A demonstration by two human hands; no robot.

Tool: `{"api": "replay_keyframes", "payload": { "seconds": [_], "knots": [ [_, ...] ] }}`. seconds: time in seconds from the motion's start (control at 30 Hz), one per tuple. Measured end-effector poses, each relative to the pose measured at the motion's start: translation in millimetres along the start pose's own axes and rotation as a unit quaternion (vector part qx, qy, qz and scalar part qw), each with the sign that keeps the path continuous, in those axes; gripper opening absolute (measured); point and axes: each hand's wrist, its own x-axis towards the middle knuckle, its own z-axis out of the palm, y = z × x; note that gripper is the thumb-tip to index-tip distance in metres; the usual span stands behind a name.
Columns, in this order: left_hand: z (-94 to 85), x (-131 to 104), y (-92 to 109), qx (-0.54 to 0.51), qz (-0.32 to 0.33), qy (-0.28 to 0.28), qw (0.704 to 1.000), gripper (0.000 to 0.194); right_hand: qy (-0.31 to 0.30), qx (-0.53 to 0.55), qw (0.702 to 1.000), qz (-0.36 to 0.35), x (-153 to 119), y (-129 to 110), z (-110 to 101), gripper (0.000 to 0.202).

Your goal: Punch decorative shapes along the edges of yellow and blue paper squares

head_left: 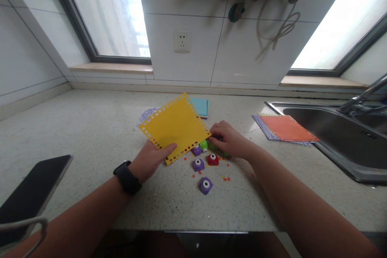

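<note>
Right grip (228, 139): curling at the right corner of the yellow sheet (177, 125); cannot tell whether it is holding paper or a small tool, the contact being hidden. Left grip (151, 159): holding that sheet by its lower-left edge, narrow, thumb resting on top. Yellow sheet: one, punched along its edges, tilting cornerwise over the bench (90, 129), showing no clear long axis; lying leftward of the right grip, and reaching up and rightward from the left. Deciding relation, as judged: the right corner is pointing into the right grip, the nearer hand. Green punch (203, 145): sitting beneath that corner, beside the right grip. Red punch (213, 159); purple punches (198, 164), three: standing nearer the bench's front, paper bits scattering around. Blue sheet (201, 107): lying behind, partly covered. Orange sheet (286, 127): overhanging the sink (347, 145), well rightward.
</note>
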Motion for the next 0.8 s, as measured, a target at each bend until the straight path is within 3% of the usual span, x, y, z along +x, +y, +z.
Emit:
{"api": "replay_keyframes", "payload": {
  "seconds": [0.33, 0.6, 0.8],
  "knots": [
    [-0.8, 4, -6, -0.042, 0.015, 0.038, 0.998, 0.046, 0.049, 0.029, 0.998, 0.013, -2, -9, -6, 0.012],
    [-0.2, 5, -7, -0.040, 0.031, 0.049, 0.998, 0.038, -0.030, 0.018, 0.999, -0.025, -3, -13, -6, 0.022],
    [2.2, 4, -3, -0.026, 0.021, 0.066, 0.997, 0.038, -0.065, 0.000, 0.998, 0.008, -4, -11, -5, 0.029]
  ]
}}
